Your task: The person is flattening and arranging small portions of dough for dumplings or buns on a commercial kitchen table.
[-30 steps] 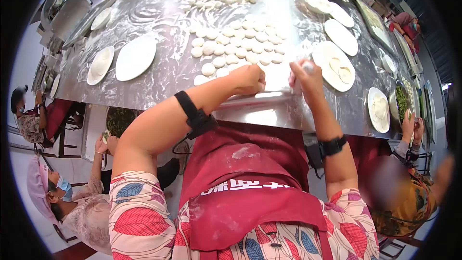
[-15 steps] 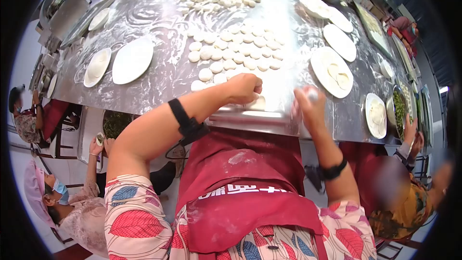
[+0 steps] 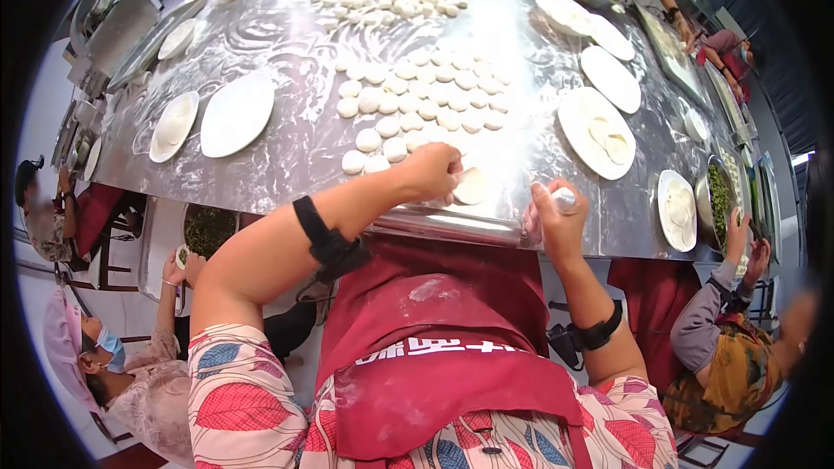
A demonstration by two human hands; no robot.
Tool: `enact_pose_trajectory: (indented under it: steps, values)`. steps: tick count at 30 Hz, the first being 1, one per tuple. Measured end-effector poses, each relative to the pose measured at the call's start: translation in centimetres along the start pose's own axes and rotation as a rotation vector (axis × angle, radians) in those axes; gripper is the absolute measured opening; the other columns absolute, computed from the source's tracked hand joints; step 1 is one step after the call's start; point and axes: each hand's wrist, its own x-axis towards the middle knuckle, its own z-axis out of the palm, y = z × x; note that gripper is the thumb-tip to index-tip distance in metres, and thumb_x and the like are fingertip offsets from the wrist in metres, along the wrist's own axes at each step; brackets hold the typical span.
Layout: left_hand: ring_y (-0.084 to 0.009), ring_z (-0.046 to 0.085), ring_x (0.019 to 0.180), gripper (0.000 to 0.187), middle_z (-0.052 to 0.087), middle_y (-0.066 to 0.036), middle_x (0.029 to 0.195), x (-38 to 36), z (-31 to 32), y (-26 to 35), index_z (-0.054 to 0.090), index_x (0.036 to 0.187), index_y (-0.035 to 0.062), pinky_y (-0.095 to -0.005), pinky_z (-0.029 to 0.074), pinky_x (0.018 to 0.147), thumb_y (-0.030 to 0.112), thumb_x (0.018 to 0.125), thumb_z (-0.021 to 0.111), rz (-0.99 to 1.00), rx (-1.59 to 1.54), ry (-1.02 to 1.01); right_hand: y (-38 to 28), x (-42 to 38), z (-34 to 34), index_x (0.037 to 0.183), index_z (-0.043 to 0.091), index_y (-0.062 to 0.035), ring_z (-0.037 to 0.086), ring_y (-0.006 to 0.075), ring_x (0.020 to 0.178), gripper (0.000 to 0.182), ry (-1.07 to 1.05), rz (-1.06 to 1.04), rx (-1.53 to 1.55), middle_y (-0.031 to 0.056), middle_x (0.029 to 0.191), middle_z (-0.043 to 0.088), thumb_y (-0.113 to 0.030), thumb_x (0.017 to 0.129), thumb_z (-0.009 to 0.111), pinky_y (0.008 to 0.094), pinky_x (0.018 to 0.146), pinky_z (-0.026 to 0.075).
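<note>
So the flattened dough round (image 3: 470, 186) is lying on the floury steel table (image 3: 295, 143) right near its front edge, and the left hand (image 3: 432, 170) is pinching the round's edge with the fingers curled nearly closed around it. The right hand (image 3: 554, 215) is sitting just beside it at the table edge, wrapped tight around a small rolling pin (image 3: 563, 200). Behind them, rows of little dough pieces (image 3: 421, 104) are lying between white plates (image 3: 236, 112)
</note>
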Motion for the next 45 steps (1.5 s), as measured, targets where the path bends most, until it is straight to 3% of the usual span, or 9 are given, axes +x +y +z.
enact_pose_trajectory:
  steps: [3, 6, 10, 14, 20, 28, 34, 40, 45]
  values:
    - [-0.0289, 0.065, 0.077, 0.018, 0.067, -0.018, 0.077, -0.9, -0.3, 1.7, 0.065, 0.087, -0.0014, -0.0389, 0.049, 0.073, 0.015, 0.082, 0.06, -0.007, 0.095, -0.031, 0.5, 4.3, 1.1, 0.062, 0.051, -0.0021, 0.05, 0.0114, 0.037, 0.024, 0.068, -0.07, -0.214, 0.0039, 0.047, 0.052, -0.006, 0.081, 0.065, 0.0271, 0.035, 0.036]
    - [-0.031, 0.065, 0.078, 0.019, 0.066, -0.019, 0.078, 1.2, -0.1, 1.8, 0.066, 0.087, -0.0008, -0.0396, 0.049, 0.073, 0.016, 0.082, 0.059, -0.034, 0.181, 0.048, 0.4, 8.3, 3.3, 0.063, 0.051, -0.0019, 0.049, 0.0111, 0.037, 0.024, 0.063, -0.054, -0.152, 0.0032, 0.048, 0.052, -0.007, 0.081, 0.066, 0.0276, 0.034, 0.036]
    - [-0.0319, 0.065, 0.077, 0.018, 0.066, -0.02, 0.078, 1.9, 0.1, 0.5, 0.066, 0.085, -0.0011, -0.0391, 0.049, 0.071, 0.014, 0.077, 0.062, 0.077, 0.224, -0.026, 1.3, 5.1, 0.8, 0.064, 0.051, -0.0008, 0.05, 0.0106, 0.037, 0.026, 0.044, -0.095, -0.214, 0.0039, 0.049, 0.052, -0.008, 0.083, 0.067, 0.0274, 0.034, 0.036]
    - [-0.0308, 0.064, 0.077, 0.02, 0.066, -0.019, 0.082, -0.4, -0.5, 0.4, 0.065, 0.089, -0.0006, -0.0388, 0.049, 0.07, 0.012, 0.074, 0.063, -0.018, -0.004, -0.124, -0.3, 0.1, 0.5, 0.062, 0.048, -0.0025, 0.05, 0.0108, 0.038, 0.027, 0.062, 0.015, -0.06, 0.0042, 0.05, 0.051, -0.006, 0.082, 0.066, 0.0274, 0.034, 0.036]
    - [-0.0283, 0.064, 0.08, 0.023, 0.067, -0.017, 0.082, 1.5, -0.2, 1.7, 0.065, 0.091, -0.0008, -0.0389, 0.048, 0.073, 0.021, 0.083, 0.063, 0.032, 0.154, -0.024, 0.5, 8.1, 3.4, 0.062, 0.051, -0.0022, 0.05, 0.0103, 0.039, 0.025, 0.095, -0.082, -0.164, 0.0036, 0.05, 0.053, -0.007, 0.081, 0.067, 0.0273, 0.036, 0.035]
    - [-0.0257, 0.062, 0.078, 0.021, 0.066, -0.016, 0.083, 0.5, 0.0, 0.4, 0.063, 0.091, -0.0015, -0.0367, 0.048, 0.071, 0.014, 0.077, 0.063, 0.006, 0.003, -0.13, -0.7, -1.1, 0.6, 0.06, 0.048, -0.0029, 0.051, 0.0113, 0.037, 0.027, 0.095, 0.034, -0.055, 0.0047, 0.047, 0.052, -0.002, 0.081, 0.064, 0.0274, 0.033, 0.035]
    - [-0.0277, 0.063, 0.079, 0.02, 0.066, -0.017, 0.083, 1.5, 0.1, 1.8, 0.063, 0.092, -0.0015, -0.0374, 0.048, 0.072, 0.014, 0.079, 0.061, 0.051, 0.082, -0.06, 0.6, 7.7, 3.0, 0.064, 0.051, -0.0017, 0.049, 0.0105, 0.039, 0.024, 0.087, -0.08, -0.141, 0.0026, 0.049, 0.051, -0.007, 0.08, 0.068, 0.0278, 0.036, 0.036]
    - [-0.0226, 0.061, 0.073, 0.014, 0.065, -0.014, 0.078, 1.8, 0.1, 0.9, 0.062, 0.087, 0.0002, -0.0355, 0.047, 0.066, 0.011, 0.078, 0.06, 0.047, 0.033, -0.085, 0.0, 0.2, 0.2, 0.06, 0.05, -0.0026, 0.052, 0.0112, 0.039, 0.025, 0.094, 0.034, -0.087, 0.0045, 0.048, 0.052, -0.004, 0.08, 0.066, 0.0272, 0.035, 0.036]
    - [-0.0234, 0.061, 0.074, 0.014, 0.065, -0.015, 0.082, 1.0, -0.1, 1.0, 0.061, 0.091, 0.0002, -0.036, 0.047, 0.068, 0.009, 0.08, 0.057, 0.047, 0.022, -0.139, -0.1, 3.6, 1.3, 0.062, 0.049, -0.0032, 0.051, 0.0103, 0.039, 0.026, 0.103, -0.066, -0.208, 0.003, 0.049, 0.052, -0.006, 0.081, 0.067, 0.0263, 0.035, 0.036]
